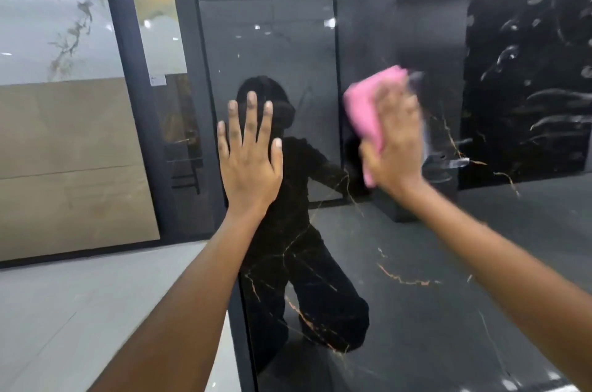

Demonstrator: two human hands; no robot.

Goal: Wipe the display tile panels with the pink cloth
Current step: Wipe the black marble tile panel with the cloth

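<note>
Black tile panel (pixel 400 263): fills centre and right of frame, glossy, gold-veined, standing upright; mirror-like, hence the dark kneeling reflection at centre and the ceiling-light glints in the upper middle.
Neighbouring panels: pale veined panel (pixel 54 23) at upper left above a beige panel (pixel 73 161) at left, set behind a dark frame post (pixel 134 87); apparently mounted side by side for display.
Floor (pixel 80 311): light grey, lower left corner.
Left hand (pixel 250 154): centre of frame, laid flat on the black panel near its left edge, fingers straight and spread, holding nothing; probably bracing the body or steadying the panel against the wiping push.
Right hand (pixel 397 148): right of centre, blurred, palm pressed over the cloth against the same panel; finger curl too smeared to tell.
Pink cloth (pixel 368 113): bunched under the right hand, showing above and left of the fingers, flat to the glossy surface; blur suggests mid-stroke.
</note>
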